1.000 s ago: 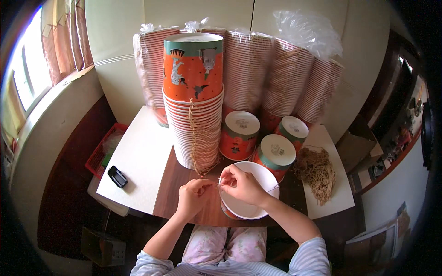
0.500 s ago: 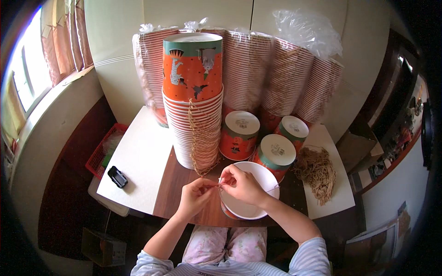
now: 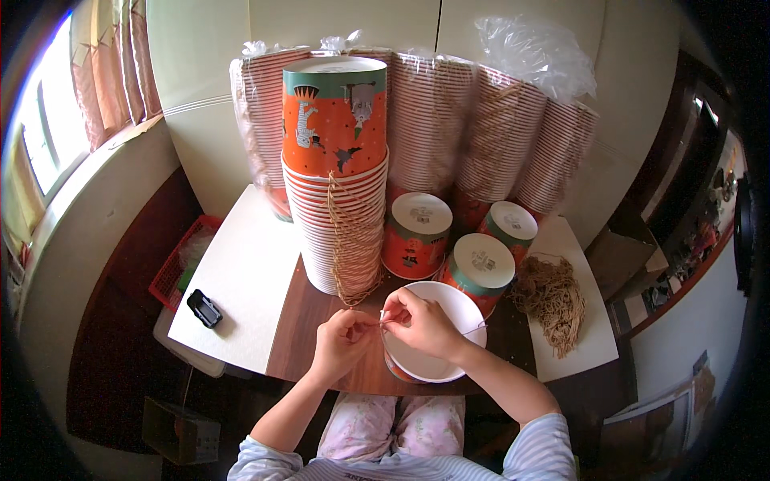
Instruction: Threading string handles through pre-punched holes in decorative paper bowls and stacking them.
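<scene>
**Two hands pinching a thin string at the rim of a white paper bucket**

Head camera, looking down: a person sits at a small wooden table (image 3: 289, 337). The left hand (image 3: 341, 341) and right hand (image 3: 421, 321) meet over the left rim of an open white bucket (image 3: 437, 357) at the table's near edge. Both are closed in a narrow pinch on a fine tan string (image 3: 383, 321), fingertips nearly touching. The string's far end seems to cross the bucket toward its right rim, though it is too thin to follow surely.

Just behind the hands stands a tall stack of nested buckets (image 3: 337, 208), orange on top, with string handles dangling down its front. Three upturned buckets (image 3: 417, 232) sit to its right. A loose pile of strings (image 3: 553, 301) lies on a white board at the right; a small black object (image 3: 204, 308) rests on a board at the left.

Risks, as a judgement — the string is slight and could slip from the pinch, and the bucket, sitting at the table edge, could tip toward the lap if tugged.

Against the picture one second earlier, little differs — the hands hold the same pinch in the same place, and nothing on the table has shifted.
</scene>
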A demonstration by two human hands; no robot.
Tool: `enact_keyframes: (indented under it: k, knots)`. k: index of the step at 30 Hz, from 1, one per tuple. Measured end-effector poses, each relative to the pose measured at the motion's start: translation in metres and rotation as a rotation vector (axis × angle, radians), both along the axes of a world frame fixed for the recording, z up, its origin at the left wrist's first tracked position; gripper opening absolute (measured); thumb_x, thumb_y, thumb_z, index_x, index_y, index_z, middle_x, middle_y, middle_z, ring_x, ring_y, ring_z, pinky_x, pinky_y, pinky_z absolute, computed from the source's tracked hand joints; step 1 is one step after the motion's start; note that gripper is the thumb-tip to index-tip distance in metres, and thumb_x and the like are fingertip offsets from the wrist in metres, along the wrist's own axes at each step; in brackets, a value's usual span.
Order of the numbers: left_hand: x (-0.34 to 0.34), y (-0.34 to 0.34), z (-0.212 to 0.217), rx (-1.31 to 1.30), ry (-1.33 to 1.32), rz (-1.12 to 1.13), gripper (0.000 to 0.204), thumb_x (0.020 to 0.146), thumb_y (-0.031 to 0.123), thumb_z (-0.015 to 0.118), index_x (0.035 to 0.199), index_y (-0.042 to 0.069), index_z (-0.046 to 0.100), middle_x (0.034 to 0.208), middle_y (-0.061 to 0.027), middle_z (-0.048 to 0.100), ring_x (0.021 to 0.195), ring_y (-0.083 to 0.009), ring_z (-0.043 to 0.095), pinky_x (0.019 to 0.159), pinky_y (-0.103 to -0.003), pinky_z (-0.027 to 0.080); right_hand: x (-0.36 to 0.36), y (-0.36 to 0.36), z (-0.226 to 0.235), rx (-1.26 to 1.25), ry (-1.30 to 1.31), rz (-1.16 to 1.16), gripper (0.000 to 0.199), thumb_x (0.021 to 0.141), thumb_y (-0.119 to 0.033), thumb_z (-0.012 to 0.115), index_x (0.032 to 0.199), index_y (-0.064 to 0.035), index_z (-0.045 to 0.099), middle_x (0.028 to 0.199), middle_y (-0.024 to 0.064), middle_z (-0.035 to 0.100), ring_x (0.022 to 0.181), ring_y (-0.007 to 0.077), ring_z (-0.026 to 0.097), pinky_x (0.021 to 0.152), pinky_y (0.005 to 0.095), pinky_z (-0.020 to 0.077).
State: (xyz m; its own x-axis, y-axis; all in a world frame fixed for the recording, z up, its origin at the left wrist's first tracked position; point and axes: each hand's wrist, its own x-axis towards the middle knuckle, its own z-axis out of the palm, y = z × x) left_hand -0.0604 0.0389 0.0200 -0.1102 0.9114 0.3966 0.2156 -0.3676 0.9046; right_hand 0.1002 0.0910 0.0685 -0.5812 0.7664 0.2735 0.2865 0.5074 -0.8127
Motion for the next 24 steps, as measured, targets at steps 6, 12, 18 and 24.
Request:
enact_keyframes:
  k: [6, 12, 18, 24]
  knots:
    - [-0.007, 0.001, 0.000, -0.036, 0.059, -0.080, 0.015, 0.074, -0.001, 0.061, 0.088, 0.003, 0.058, 0.076, -0.0025, 0.055, 0.064, -0.0065, 0.050, 0.057, -0.019, 0.041, 0.000, -0.002, 0.002, 0.038, 0.007, -0.004, 0.013, 0.076, 0.000, 0.060, 0.086, -0.0009, 0.052, 0.079, 0.0055, 0.061, 0.074, 0.0125, 0.061, 0.065, 0.0253, 0.0494]
    - [-0.006, 0.002, 0.001, -0.083, -0.259, -0.264, 0.015, 0.080, -0.002, 0.055, 0.095, 0.001, 0.052, 0.087, -0.0004, 0.057, 0.075, -0.0041, 0.051, 0.067, -0.018, 0.042, 0.001, -0.001, 0.000, 0.035, -0.016, 0.022, 0.013, 0.076, -0.001, 0.061, 0.086, -0.0009, 0.054, 0.079, 0.0055, 0.061, 0.072, 0.0121, 0.061, 0.064, 0.0253, 0.0491]
    - [-0.006, 0.001, 0.005, -0.156, -0.483, -0.328, 0.015, 0.081, -0.001, 0.056, 0.095, 0.000, 0.051, 0.088, -0.0029, 0.057, 0.082, -0.0077, 0.055, 0.076, -0.021, 0.044, 0.005, -0.003, 0.008, 0.017, -0.071, 0.035, 0.015, 0.075, -0.005, 0.064, 0.086, -0.0029, 0.056, 0.077, 0.0027, 0.060, 0.066, 0.0090, 0.057, 0.059, 0.0233, 0.0469]
    - [-0.005, 0.002, 0.005, -0.223, -0.565, -0.344, 0.014, 0.082, 0.000, 0.057, 0.094, 0.002, 0.050, 0.086, -0.0032, 0.058, 0.083, -0.0082, 0.055, 0.076, -0.021, 0.044, 0.008, -0.004, 0.014, 0.141, -0.032, 0.096, 0.017, 0.073, -0.008, 0.067, 0.088, -0.0046, 0.060, 0.077, 0.0026, 0.060, 0.064, 0.0094, 0.057, 0.057, 0.0237, 0.0458]
